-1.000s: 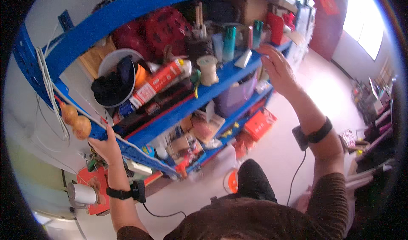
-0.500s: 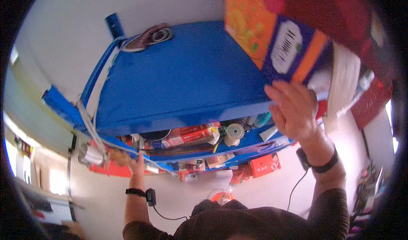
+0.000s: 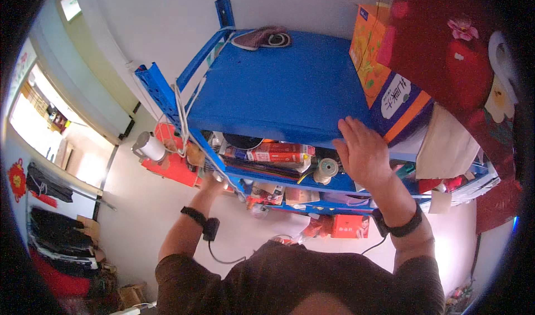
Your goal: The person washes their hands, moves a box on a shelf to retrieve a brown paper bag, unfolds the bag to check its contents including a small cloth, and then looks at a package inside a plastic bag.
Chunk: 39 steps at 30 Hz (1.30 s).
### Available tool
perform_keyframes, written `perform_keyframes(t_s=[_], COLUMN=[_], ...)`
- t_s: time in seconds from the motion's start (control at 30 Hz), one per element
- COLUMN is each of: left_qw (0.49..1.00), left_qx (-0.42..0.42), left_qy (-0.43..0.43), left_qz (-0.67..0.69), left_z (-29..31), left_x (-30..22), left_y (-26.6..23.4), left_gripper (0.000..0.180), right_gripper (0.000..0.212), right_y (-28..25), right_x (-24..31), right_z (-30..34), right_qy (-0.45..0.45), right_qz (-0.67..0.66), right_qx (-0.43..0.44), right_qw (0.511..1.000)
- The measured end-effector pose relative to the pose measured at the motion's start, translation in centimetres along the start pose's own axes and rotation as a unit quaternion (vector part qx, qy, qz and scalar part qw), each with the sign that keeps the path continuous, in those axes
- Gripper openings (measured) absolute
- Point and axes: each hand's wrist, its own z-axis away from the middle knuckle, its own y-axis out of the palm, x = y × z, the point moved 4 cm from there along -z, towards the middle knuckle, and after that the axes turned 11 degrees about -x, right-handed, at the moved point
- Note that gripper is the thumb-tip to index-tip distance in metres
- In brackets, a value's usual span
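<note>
My right hand (image 3: 363, 154) reaches over the front edge of a blue metal shelf top (image 3: 278, 86). Its fingers are extended and slightly apart, with nothing held. Beside those fingers stands an orange and purple carton (image 3: 394, 106). My left hand (image 3: 212, 185) is low at the shelf's front left post (image 3: 206, 150), near a white cable (image 3: 182, 117). The post and cable clutter hide most of its fingers, so its grip does not show. A purple-grey shoe (image 3: 262, 38) lies at the back of the shelf top.
Below the top, a shelf holds a red package (image 3: 273, 151) and a spool (image 3: 326, 171). Dark red cloth (image 3: 429, 47) hangs at the right above a beige board (image 3: 446, 145). A white kettle (image 3: 149, 146) stands left, and a red box (image 3: 350, 226) sits lower down.
The view has turned left, so the shelf appears farther right. Relative to the shelf, my right hand has shifted left from the carton's lower front. My left hand remains by the post.
</note>
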Motion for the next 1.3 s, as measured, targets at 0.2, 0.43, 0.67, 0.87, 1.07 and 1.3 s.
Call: perform_keyframes(t_s=[0.2,0.43,0.67,0.87,1.07,1.3], left_qw=[0.949,0.938,0.897,0.823,0.82,0.753], left_qx=[0.055,-0.139,-0.018,0.008,0.057,0.051], left_qy=[0.306,0.175,0.124,0.288,0.373,0.549], left_qz=[0.046,-0.264,-0.424,-0.489,-0.431,-0.359], left_z=[0.8,-18.0,-24.7,-23.0,-26.7,-23.7], left_x=[-25.6,-31.9,-31.5,-35.1,-37.8,-40.4], left_y=[-4.7,-6.6,-4.4,0.6,7.2,12.1], left_gripper=[0.033,0.061,0.075,0.058,0.058,0.044], right_gripper=[0.032,0.042,0.045,0.047,0.047,0.047], right_y=[2.4,2.6,3.3,3.3,3.8,3.8], right_x=[-1.5,0.0,-0.2,-1.0,-1.2,-0.7], right_z=[-0.9,-1.2,-1.2,-1.1,-1.0,-1.2], right_qy=[0.055,0.082,0.066,0.078,0.077,0.06], right_qz=[-0.034,-0.035,-0.029,-0.026,-0.031,-0.019], right_qx=[-0.011,0.089,0.11,0.121,0.108,0.099], right_qw=[0.998,0.992,0.991,0.989,0.991,0.993])
